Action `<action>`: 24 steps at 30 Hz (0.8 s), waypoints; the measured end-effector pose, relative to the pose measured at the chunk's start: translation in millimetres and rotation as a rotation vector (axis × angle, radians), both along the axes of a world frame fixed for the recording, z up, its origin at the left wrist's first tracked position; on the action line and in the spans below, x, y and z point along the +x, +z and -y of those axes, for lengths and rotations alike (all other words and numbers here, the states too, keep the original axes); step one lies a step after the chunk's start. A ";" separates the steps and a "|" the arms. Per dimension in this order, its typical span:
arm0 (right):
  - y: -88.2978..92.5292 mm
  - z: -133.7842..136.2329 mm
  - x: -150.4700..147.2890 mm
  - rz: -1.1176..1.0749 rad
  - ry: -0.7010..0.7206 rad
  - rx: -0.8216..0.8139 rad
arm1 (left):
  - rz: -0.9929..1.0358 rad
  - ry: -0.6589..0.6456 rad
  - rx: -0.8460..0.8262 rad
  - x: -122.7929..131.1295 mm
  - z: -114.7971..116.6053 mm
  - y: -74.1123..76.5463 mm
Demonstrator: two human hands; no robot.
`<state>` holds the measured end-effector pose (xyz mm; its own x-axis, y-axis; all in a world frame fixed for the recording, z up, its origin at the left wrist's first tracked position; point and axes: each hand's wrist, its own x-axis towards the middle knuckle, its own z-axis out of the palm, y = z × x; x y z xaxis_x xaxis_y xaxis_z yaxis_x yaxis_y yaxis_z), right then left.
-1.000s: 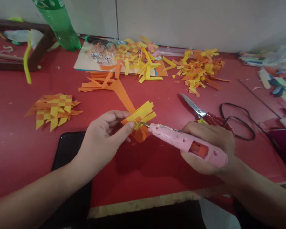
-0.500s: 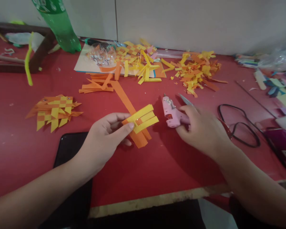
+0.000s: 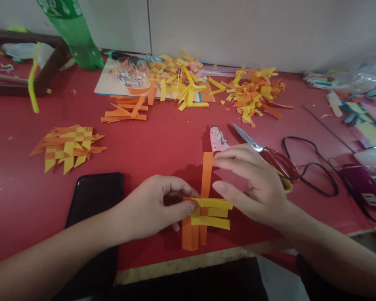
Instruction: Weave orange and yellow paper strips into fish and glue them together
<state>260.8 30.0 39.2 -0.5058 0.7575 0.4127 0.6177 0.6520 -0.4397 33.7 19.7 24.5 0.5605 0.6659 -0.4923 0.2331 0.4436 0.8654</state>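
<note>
Between thumb and fingers, my left hand [image 3: 163, 205] pinches a small weave of orange and yellow paper strips [image 3: 211, 205] near the table's front edge. Its yellow strips point right, while one long orange strip [image 3: 207, 173] stands out toward the far side. Close to that orange strip is my right hand [image 3: 253, 179], thumb and fingers apart with nothing visible between them. Partly hidden behind its fingers lies a pink glue gun [image 3: 217, 138]. Red-handled scissors [image 3: 263, 152] rest just beyond this hand, blades pointing away to the left.
Woven paper fish [image 3: 70, 144] lie at left, above a black phone [image 3: 95, 196]. A green bottle [image 3: 78, 42] stands at the back beside a dark tray [image 3: 52, 69]. Orange strips [image 3: 128, 109] and paper scraps [image 3: 257, 94] lie further back. A black cord [image 3: 326, 167] curls at right.
My left hand has brought the weave down and to the right, turning it. My right hand has come off the glue gun and moved to the weave's right side, uncovering the scissors.
</note>
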 end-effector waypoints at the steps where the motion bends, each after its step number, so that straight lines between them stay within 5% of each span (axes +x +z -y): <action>1: -0.8 0.7 -2.1 -0.013 0.033 0.007 | -0.010 -0.023 0.002 0.2 -0.4 0.0; 11: -4.5 9.0 -1.8 0.054 0.245 0.350 | 0.076 0.126 -0.058 -1.9 -4.1 -1.1; 24: -3.0 2.8 -0.1 0.150 0.224 0.426 | 0.158 0.345 -0.014 -3.3 -6.2 -0.7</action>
<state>260.7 27.2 36.2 -0.7143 0.4035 0.5718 0.4782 0.8780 -0.0221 30.4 25.9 23.9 0.3744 0.8225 -0.4283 -0.0680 0.4850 0.8719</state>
